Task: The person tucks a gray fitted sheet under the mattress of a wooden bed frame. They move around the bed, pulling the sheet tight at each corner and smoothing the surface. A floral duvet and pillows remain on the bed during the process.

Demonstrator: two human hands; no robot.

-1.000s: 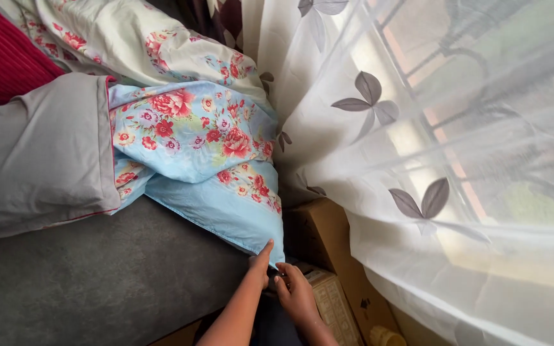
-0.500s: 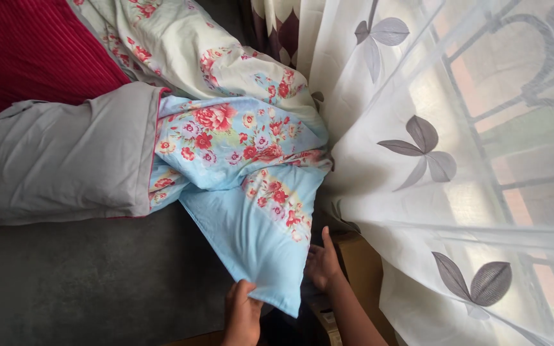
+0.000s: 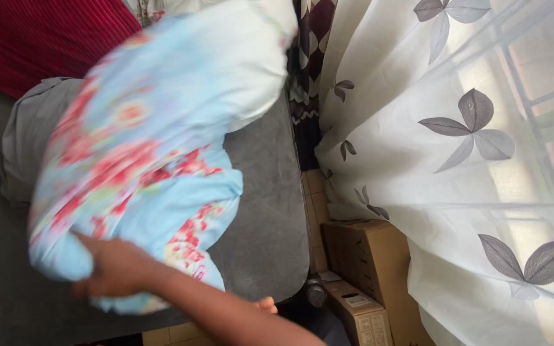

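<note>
One hand [image 3: 113,269] grips the blurred floral quilt [image 3: 142,160] (blue, red roses) above the grey mattress [image 3: 264,211].

Soft floral cotton-like cover [image 3: 142,160]; matt grey fabric mattress [image 3: 264,211]; sheer gauzy curtain [image 3: 418,160]; plain matt cardboard boxes [image 3: 363,256]; ribbed red cloth [image 3: 40,38].

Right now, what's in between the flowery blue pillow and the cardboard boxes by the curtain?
In the head view, a bare stretch of the grey bed surface lies between the flowery blue pillow and the cardboard boxes, then a narrow strip of tiled floor.
</note>
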